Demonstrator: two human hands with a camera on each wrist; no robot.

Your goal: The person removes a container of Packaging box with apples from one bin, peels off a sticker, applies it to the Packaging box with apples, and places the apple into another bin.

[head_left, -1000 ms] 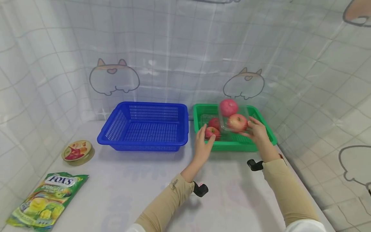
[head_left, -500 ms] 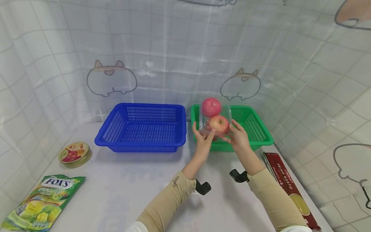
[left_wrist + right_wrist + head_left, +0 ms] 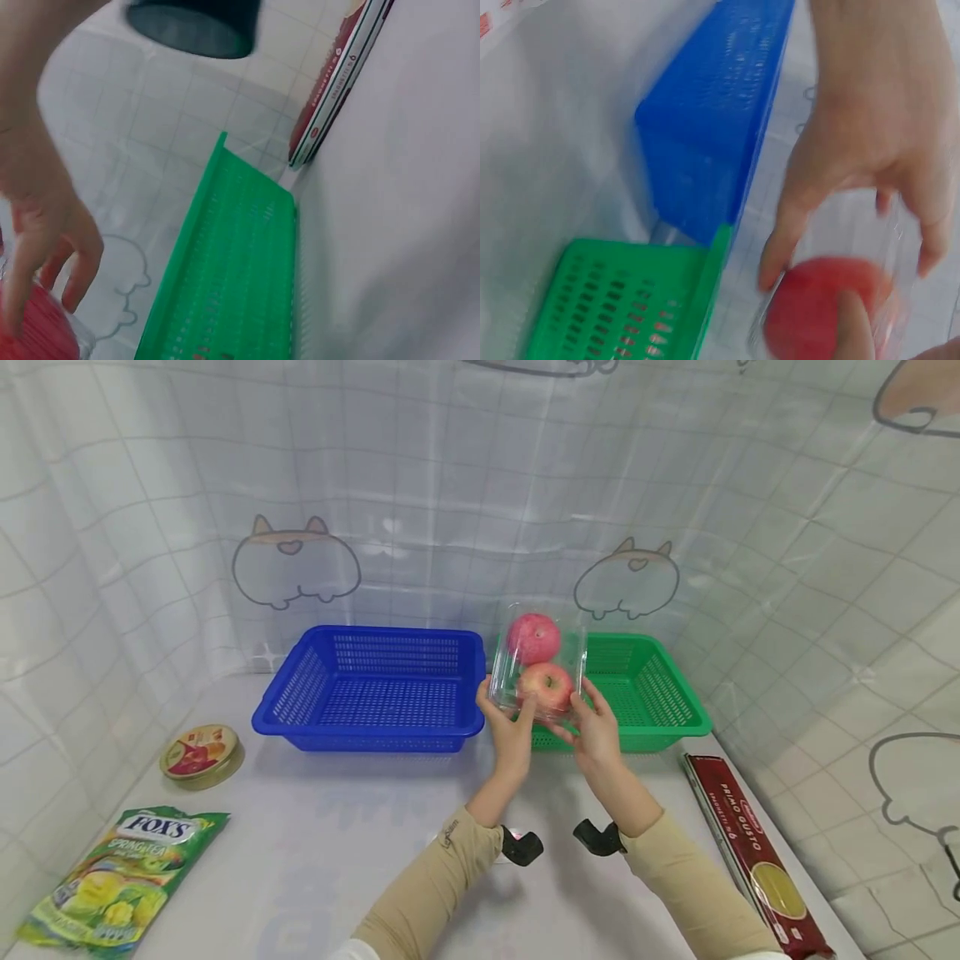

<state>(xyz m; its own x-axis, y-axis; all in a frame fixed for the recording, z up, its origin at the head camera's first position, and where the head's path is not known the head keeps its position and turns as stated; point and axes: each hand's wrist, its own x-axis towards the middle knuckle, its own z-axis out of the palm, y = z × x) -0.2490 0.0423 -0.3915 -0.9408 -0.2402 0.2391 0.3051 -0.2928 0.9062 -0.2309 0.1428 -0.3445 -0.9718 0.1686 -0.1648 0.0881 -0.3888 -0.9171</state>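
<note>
1. Left hand [image 3: 512,732] and right hand [image 3: 595,732] both grip the clear apple box [image 3: 537,672], fingers curled on its lower corners, one hand per side; the grip is clamped on the box from both sides.
2. Box sits above the hands, off the desk [image 3: 315,827], tilted up on end. Two red apples inside, one above the other.
3. Box hangs over the gap between the blue basket [image 3: 375,689] and the green basket [image 3: 645,693], partly in front of the green one's left end.
4. Right wrist view: fingers wrapped on the clear wall, one apple [image 3: 821,307] behind the plastic; blue and green baskets stand side by side, close together.
5. Left wrist view: green basket's rim, and the spaghetti box [image 3: 341,82] lying on the desk just beside it.
6. Head view only: candy bag [image 3: 120,877] and round tin [image 3: 200,753] at far left of desk.
</note>
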